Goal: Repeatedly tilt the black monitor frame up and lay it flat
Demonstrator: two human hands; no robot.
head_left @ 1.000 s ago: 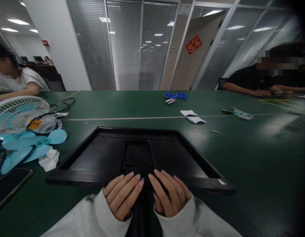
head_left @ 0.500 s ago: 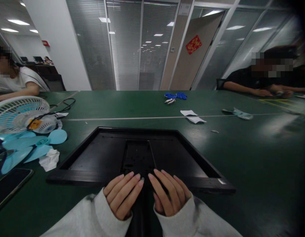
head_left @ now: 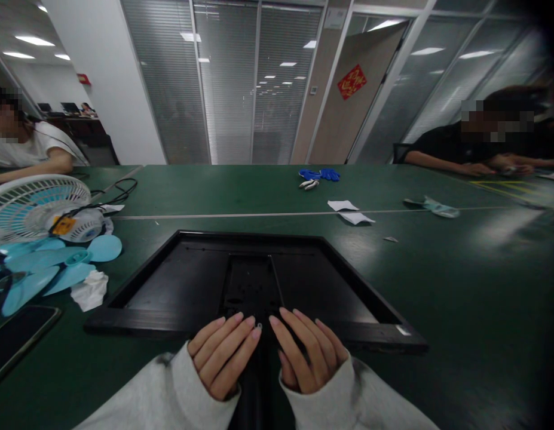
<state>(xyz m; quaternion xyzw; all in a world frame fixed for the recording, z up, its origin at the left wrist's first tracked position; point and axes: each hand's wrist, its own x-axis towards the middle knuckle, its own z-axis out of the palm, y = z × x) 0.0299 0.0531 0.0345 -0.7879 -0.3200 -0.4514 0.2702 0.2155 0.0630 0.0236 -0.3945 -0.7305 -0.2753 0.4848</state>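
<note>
A black monitor (head_left: 178, 319) lies flat on the green table with its recessed back facing up. A black post (head_left: 252, 397) runs from its near edge toward me, passing between my wrists. My left hand (head_left: 225, 355) lies at the near edge, left of the post, its fingers stretched out. Beside its index fingertip shows a tiny shiny metal piece (head_left: 259, 326), too small to name. On the other side of the post, my right hand (head_left: 309, 349) rests with fingers extended and slightly apart, its thumb partly hidden below. Neither hand visibly grips anything.
At left are a white fan (head_left: 39, 197), blue fan blades (head_left: 66, 263), crumpled tissue (head_left: 91, 291) and a phone (head_left: 19, 340). Farther off lie blue gloves (head_left: 319, 174), white papers (head_left: 351, 212) and a pale crumpled wrapper (head_left: 438, 206). Two people sit at the table's far sides.
Both my hands and the monitor stay in place. Only the person at right has shifted slightly.
</note>
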